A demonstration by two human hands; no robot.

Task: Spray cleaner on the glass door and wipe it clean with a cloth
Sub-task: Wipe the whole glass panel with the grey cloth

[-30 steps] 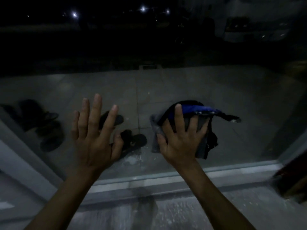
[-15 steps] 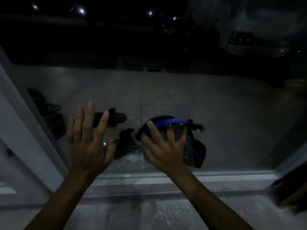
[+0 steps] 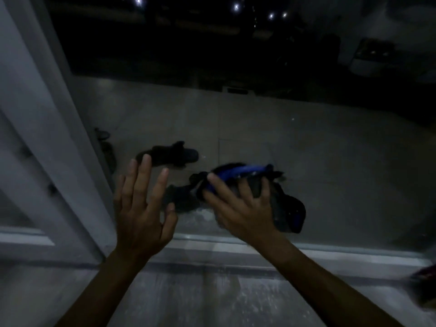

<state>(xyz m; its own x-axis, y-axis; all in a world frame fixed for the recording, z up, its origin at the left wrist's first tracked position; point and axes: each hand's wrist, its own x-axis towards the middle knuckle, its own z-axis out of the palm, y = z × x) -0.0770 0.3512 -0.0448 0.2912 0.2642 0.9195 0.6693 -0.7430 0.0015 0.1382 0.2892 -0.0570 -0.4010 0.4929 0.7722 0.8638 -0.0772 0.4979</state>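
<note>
Your cloth (image 3: 289, 210), centre right, is soft, crumpled matt fabric. The glass (image 3: 318, 142) is glossy, smeared white low down; the frame (image 3: 42, 109) at left looks smooth and matt.

This was the entrance of a home at night, seen from indoors at a glass door (image 3: 165, 55) set in a white frame (image 3: 47, 114). Just beyond the door lay a tiled porch floor (image 3: 271, 123) with dark sandals (image 3: 174, 154) left on it. Farther beyond the door were darkness and a few distant lights (image 3: 236, 7).
</note>
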